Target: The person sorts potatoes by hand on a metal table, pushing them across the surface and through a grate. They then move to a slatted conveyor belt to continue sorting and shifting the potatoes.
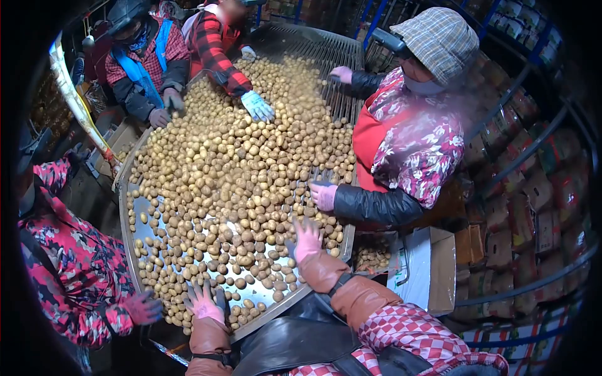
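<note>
- Your left grip (205,304) is spread wide, palm down, at the near-left end of the table (273,315); its fingers lie over potatoes (251,150), and you cannot tell whether any sits under the palm.
- Your right grip (307,239) is open too, fingers fanned and pointing away from you, set among potatoes near the right rim; nothing shows clenched in it.
- Potatoes lie on both sides of each grip, looser between the two, while the dense heap spreads beyond them towards the far side.
- They are small and rounded, pale yellow to earthy brown, some dusted with soil.
- You wear pink gloves with dark fingers, tan leather-like sleeves with dark bands, a checked garment and a smooth black apron (301,341).
- The table is bare grey metal with a raised rim; light glints off its smooth surface through the gaps, and a slatted metal grate (301,44) forms the far end.
- Around it, a blue glove (258,106) rests on the heap, and a pink glove (324,195) touches potatoes at the right.
- To your right stand an open cardboard box (442,269) and stacked cartons (501,244).
</note>
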Tool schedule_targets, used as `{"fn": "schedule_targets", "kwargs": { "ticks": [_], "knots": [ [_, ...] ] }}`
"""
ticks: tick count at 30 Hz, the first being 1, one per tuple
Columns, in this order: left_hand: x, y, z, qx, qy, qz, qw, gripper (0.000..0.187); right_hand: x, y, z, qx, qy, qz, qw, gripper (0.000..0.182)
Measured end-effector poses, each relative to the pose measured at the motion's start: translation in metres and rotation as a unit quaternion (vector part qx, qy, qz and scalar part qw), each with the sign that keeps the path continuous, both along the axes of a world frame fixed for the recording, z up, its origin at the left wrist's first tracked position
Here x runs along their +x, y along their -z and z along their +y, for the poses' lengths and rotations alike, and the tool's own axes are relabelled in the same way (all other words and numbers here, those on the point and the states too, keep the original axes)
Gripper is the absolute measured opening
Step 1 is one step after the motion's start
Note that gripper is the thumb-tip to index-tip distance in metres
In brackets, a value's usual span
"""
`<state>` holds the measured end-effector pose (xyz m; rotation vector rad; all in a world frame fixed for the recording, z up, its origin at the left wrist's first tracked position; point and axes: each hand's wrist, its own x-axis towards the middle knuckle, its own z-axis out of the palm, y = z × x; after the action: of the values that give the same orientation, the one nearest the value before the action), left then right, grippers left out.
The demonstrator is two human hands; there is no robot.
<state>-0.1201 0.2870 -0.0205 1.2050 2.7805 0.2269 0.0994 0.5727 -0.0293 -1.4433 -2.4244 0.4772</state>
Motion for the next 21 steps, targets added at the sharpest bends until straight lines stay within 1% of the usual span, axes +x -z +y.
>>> {"fn": "schedule_targets", "kwargs": {
  "ticks": [1,2,3,4,6,7,8,10,11,12,13,14,15,16,17,18,20,21],
  "knots": [
    [0.008,-0.011,0.001,-0.027,-0.016,-0.013,0.999,0.059,-0.004,-0.010,0.002,0.005,0.087,-0.031,0.996,0.070],
    [0.014,-0.019,0.003,-0.053,-0.030,-0.026,0.998,0.062,-0.015,-0.020,0.001,0.005,0.090,-0.029,0.996,0.070],
    [0.019,-0.018,0.004,-0.042,-0.043,-0.040,0.997,0.067,-0.032,-0.030,-0.003,-0.040,0.047,-0.091,0.994,0.072],
    [0.023,-0.008,0.006,-0.039,-0.037,-0.040,0.998,0.067,-0.047,-0.035,-0.005,-0.085,0.006,-0.154,0.984,0.074],
    [0.032,0.012,0.013,0.050,-0.035,0.007,0.998,0.066,-0.074,-0.024,-0.024,-0.135,-0.044,-0.139,0.980,0.073],
    [0.039,0.000,0.023,0.052,0.007,-0.019,0.998,0.065,-0.082,-0.031,-0.036,-0.091,-0.090,-0.177,0.976,0.072],
    [0.044,0.003,0.033,0.054,0.039,-0.030,0.997,0.067,-0.087,-0.041,-0.052,-0.048,-0.136,-0.213,0.966,0.072],
    [0.056,0.000,0.054,0.059,0.091,-0.030,0.994,0.073,-0.084,-0.045,-0.075,-0.113,-0.238,-0.176,0.948,0.068],
    [0.056,-0.003,0.063,0.031,0.110,-0.042,0.993,0.079,-0.084,-0.036,-0.082,-0.123,-0.279,-0.185,0.934,0.065],
    [0.047,0.026,0.069,0.043,0.129,-0.011,0.991,0.084,-0.079,-0.015,-0.090,-0.125,-0.279,-0.120,0.945,0.067],
    [0.043,0.027,0.073,0.041,0.143,-0.013,0.989,0.085,-0.072,-0.003,-0.091,-0.148,-0.270,-0.063,0.949,0.069],
    [0.043,0.014,0.081,0.037,0.156,-0.015,0.987,0.086,-0.064,0.001,-0.089,-0.171,-0.262,-0.005,0.950,0.071],
    [0.036,0.000,0.081,0.017,0.184,-0.021,0.983,0.086,-0.057,0.007,-0.087,-0.171,-0.262,-0.008,0.950,0.071],
    [0.031,-0.022,0.080,-0.005,0.211,-0.026,0.977,0.086,-0.049,0.009,-0.087,-0.148,-0.287,-0.017,0.946,0.069],
    [0.020,-0.014,0.079,0.047,0.206,-0.002,0.977,0.082,-0.043,0.012,-0.087,-0.125,-0.312,-0.026,0.941,0.067],
    [0.009,-0.007,0.077,0.030,0.136,-0.013,0.990,0.076,-0.034,0.013,-0.088,-0.114,-0.316,0.029,0.941,0.065],
    [-0.019,-0.012,0.064,-0.002,0.026,-0.051,0.998,0.067,-0.024,0.047,-0.077,-0.112,-0.294,0.083,0.945,0.063],
    [-0.032,-0.008,0.049,-0.002,0.017,-0.031,0.999,0.066,-0.020,0.036,-0.066,-0.089,-0.286,0.059,0.952,0.061]
  ]
}}
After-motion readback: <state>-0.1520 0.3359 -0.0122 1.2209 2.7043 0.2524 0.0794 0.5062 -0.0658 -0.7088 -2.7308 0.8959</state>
